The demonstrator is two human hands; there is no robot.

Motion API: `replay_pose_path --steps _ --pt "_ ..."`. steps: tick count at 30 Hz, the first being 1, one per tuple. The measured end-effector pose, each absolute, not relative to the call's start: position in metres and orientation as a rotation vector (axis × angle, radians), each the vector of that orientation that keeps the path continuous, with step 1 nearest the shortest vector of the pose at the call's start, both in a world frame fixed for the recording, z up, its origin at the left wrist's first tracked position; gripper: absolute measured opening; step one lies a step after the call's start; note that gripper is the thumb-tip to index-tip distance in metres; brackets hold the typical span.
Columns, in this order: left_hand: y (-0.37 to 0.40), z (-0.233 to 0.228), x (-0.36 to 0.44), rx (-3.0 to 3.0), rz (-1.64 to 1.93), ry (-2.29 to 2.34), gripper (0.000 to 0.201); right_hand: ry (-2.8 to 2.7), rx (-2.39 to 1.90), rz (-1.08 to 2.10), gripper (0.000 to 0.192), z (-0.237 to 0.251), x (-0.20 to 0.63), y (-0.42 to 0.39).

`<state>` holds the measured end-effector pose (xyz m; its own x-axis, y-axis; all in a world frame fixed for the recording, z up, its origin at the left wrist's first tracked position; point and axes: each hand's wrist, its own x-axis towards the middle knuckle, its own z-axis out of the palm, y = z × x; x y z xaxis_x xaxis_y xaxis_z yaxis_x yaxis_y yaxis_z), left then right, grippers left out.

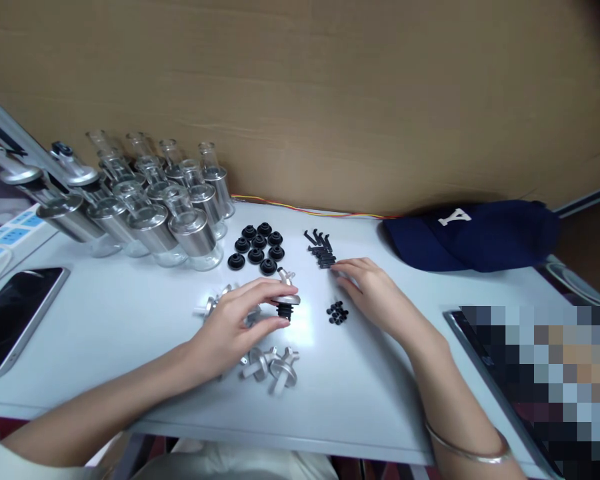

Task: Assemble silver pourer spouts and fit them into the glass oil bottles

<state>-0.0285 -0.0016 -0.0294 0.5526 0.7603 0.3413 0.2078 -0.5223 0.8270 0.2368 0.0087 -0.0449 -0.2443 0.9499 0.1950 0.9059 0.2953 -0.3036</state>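
Note:
My left hand (240,320) grips a silver pourer cap with a black rubber stopper (286,305) just above the white table (130,333). More silver pourer caps (273,367) lie below that hand, others partly hidden under it. My right hand (373,293) rests flat on the table, its fingertips touching a pile of black levers (321,252). A small heap of tiny black parts (337,313) sits just left of that hand. Several black rubber stoppers (257,248) are grouped behind the left hand.
Several clear glass bottles with silver collars (165,200) stand at the back left. A phone (13,317) lies at the left edge, a power strip (0,240) behind it. A navy cap (473,233) lies at the back right. A cardboard wall (330,100) backs the table.

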Motion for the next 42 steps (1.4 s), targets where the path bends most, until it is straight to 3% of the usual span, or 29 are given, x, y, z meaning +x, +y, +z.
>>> replay_pose_path --steps 10,22,31,36,42 --pt "0.0 -0.03 -0.027 1.993 0.951 0.763 0.03 -2.246 -1.869 0.117 0.029 -0.038 0.235 0.007" --pt "0.0 -0.029 -0.027 2.109 1.018 0.765 0.025 -2.205 -2.145 -0.064 0.013 -0.031 0.228 0.003" --pt "-0.003 -0.03 -0.027 2.103 0.905 0.739 0.037 -1.745 -1.405 -0.285 0.009 -0.017 0.195 -0.012" --pt "-0.003 -0.028 -0.026 2.131 0.917 0.687 0.033 -1.831 -1.186 -0.152 0.025 -0.02 0.177 -0.022" --pt "-0.001 -0.029 -0.026 2.196 0.93 0.596 0.031 -1.805 -0.998 -0.112 0.028 -0.023 0.17 -0.024"
